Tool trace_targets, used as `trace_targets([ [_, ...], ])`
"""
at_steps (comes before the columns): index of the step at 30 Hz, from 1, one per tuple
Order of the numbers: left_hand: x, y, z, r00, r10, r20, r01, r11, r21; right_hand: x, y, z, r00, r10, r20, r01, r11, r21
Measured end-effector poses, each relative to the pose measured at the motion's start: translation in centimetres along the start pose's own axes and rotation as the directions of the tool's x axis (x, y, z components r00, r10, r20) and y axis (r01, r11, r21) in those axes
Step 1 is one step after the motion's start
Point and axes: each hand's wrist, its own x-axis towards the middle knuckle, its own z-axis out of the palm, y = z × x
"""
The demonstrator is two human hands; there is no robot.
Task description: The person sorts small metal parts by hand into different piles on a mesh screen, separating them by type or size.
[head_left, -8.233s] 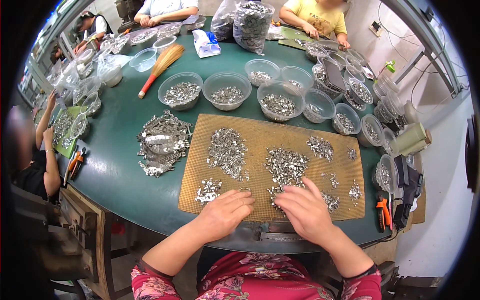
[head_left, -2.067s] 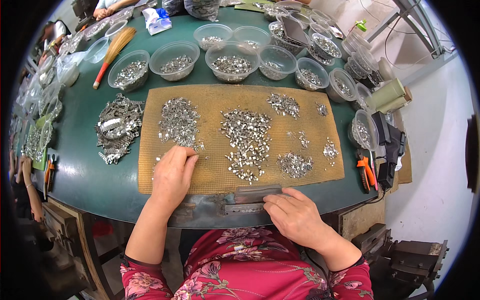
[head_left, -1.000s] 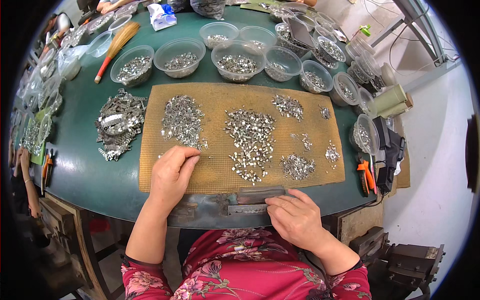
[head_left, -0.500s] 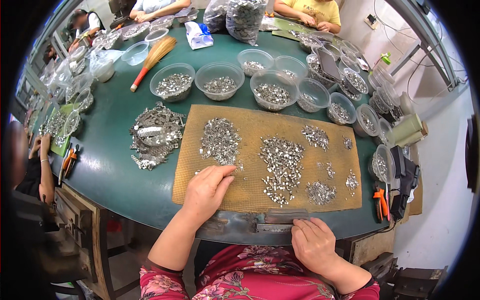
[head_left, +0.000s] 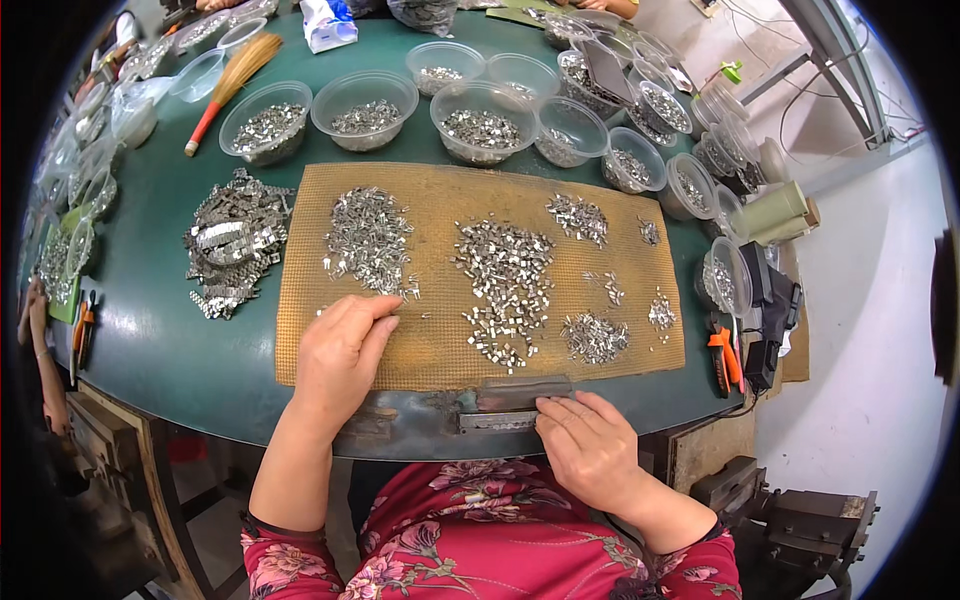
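Observation:
My left hand (head_left: 343, 345) is over the left part of a tan ribbed mat (head_left: 430, 350), thumb and forefinger pinched together. Whatever lies between the fingertips is too small to make out. Just beyond it is a pile of small silver metal pieces (head_left: 368, 235). My right hand (head_left: 588, 445) is at the table's front edge, fingers closed together on the right end of a narrow metal strip (head_left: 495, 420); its thumb is hidden. Behind that strip lies a flat dark metal bar (head_left: 520, 392). A larger pile of flat metal pieces (head_left: 503, 285) covers the mat's middle.
Smaller piles of parts (head_left: 596, 338) lie on the mat's right. Linked metal strips (head_left: 235, 245) are heaped to its left. Clear plastic bowls (head_left: 365, 110) of parts line the far side. Orange-handled pliers (head_left: 722, 355) lie right, a hand broom (head_left: 235, 85) far left. Other people sit around the table.
The whole view has shifted, so the table and both hands appear further left and higher. Both hands keep nearly the same pose and place over the mat and strip.

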Motion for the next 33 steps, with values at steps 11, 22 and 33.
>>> trace_targets([
  [11, -0.4, 0.2, -0.1, 1.0, 0.003, -0.009, -0.003, 1.0, 0.024, 2.0, 1.5, -0.7, 0.995, -0.094, 0.022, 0.09, 0.989, 0.114],
  [22, -0.1, -0.3, -0.3, 0.998, 0.051, -0.025, -0.051, 0.999, -0.012, 14.6, 2.0, 6.5, 0.988, -0.003, 0.154, -0.026, 0.982, 0.184],
  [33, -0.2, 0.2, -0.4, 0.999, 0.037, -0.009, -0.037, 0.998, -0.043, 14.4, 1.7, 6.6, 0.994, -0.046, 0.103, 0.038, 0.996, 0.081],
])
